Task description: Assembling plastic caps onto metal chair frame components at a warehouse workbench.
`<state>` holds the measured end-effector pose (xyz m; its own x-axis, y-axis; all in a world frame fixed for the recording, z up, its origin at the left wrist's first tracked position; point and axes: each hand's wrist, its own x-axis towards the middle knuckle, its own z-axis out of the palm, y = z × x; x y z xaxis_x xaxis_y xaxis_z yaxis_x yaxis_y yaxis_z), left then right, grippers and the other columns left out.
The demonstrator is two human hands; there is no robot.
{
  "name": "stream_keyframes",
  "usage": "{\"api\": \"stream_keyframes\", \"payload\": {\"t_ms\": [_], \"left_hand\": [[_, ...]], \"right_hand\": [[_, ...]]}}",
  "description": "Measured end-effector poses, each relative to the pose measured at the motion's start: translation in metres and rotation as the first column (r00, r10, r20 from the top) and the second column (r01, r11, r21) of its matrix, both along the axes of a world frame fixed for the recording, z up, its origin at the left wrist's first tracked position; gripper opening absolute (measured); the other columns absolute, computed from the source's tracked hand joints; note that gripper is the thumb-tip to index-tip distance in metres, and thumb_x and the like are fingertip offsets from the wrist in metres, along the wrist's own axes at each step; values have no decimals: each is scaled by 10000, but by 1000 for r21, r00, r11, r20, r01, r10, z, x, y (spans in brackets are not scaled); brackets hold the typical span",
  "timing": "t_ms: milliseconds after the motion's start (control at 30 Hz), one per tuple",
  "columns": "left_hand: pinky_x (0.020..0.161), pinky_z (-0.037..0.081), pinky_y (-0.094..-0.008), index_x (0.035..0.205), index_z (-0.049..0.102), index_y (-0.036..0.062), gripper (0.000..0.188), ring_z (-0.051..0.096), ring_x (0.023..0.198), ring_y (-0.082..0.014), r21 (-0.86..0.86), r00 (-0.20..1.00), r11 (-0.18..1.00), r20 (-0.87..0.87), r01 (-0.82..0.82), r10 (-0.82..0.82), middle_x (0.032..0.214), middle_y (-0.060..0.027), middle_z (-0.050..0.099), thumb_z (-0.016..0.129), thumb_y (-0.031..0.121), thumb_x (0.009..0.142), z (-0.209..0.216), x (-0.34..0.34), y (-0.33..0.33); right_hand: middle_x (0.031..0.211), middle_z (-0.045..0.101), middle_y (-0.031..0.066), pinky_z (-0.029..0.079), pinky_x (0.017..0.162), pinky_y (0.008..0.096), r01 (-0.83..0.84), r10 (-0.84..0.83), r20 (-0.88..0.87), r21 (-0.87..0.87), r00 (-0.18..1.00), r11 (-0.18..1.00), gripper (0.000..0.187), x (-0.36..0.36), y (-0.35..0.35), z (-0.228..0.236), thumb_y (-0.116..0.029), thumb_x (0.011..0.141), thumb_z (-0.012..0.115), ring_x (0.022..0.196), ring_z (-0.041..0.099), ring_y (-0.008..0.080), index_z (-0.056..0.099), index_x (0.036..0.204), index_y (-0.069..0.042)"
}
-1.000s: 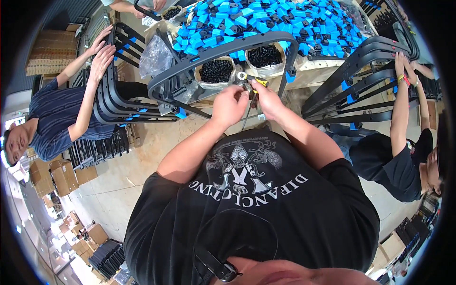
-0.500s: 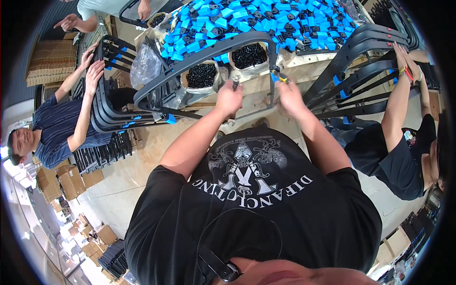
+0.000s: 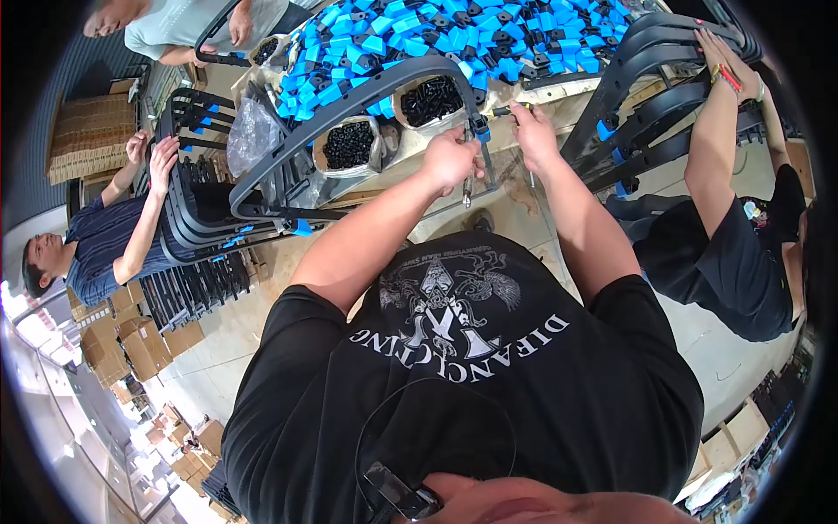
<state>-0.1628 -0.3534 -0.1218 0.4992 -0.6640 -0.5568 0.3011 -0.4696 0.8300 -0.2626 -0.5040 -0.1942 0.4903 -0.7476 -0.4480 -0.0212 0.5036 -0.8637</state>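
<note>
A dark grey tubular frame (image 3: 340, 106) with rounded corners stands tilted before me, a blue plastic piece (image 3: 483, 134) on its right upright. My left hand (image 3: 450, 162) is closed round a silver metal wrench (image 3: 468, 187), right beside that upright. Just right of the frame and apart from it, my right hand (image 3: 535, 138) grips a screwdriver with a yellow-and-black handle (image 3: 500, 111). A thin metal shaft shows below this hand. Where the wrench's upper end meets the upright, I cannot tell whether they touch.
Blue and black plastic pieces (image 3: 384, 44) are heaped on the bench beyond the frame. Small black parts (image 3: 347, 144) and black tubes (image 3: 429, 100) fill two sacks. Stacked frames flank me, with a co-worker's hands (image 3: 163, 163) at the left and another's (image 3: 729, 65) at the right.
My left hand has moved right with the wrench, up to the frame's right upright. My right hand has drawn the screwdriver off the blue piece and turned it. The view has shifted slightly.
</note>
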Motion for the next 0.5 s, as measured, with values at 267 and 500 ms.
{"api": "stream_keyframes", "payload": {"t_ms": [267, 500], "left_hand": [[587, 564, -350, 1174, 582, -61, 239, 654, 658, -187, -103, 996, 993, -58, 59, -66, 852, -107, 656, 601, 41, 959, 6, -3, -2], [682, 538, -329, 1099, 624, -17, 201, 703, 780, -208, -152, 981, 988, -192, -30, 0, 873, -128, 712, 646, 115, 949, -15, -6, -6]], "right_hand": [[792, 548, 3, 366, 604, 279, -35, 45, -80, 121, 996, 992, 340, 0, -7, -6, -408, 977, 612, 667, 464, 93, 606, 942, -69], [965, 670, 142, 455, 746, 354, -225, 175, -240, -199, 955, 954, 534, -3, -28, -12, -483, 995, 521, 850, 610, 203, 638, 1026, 37]]}}
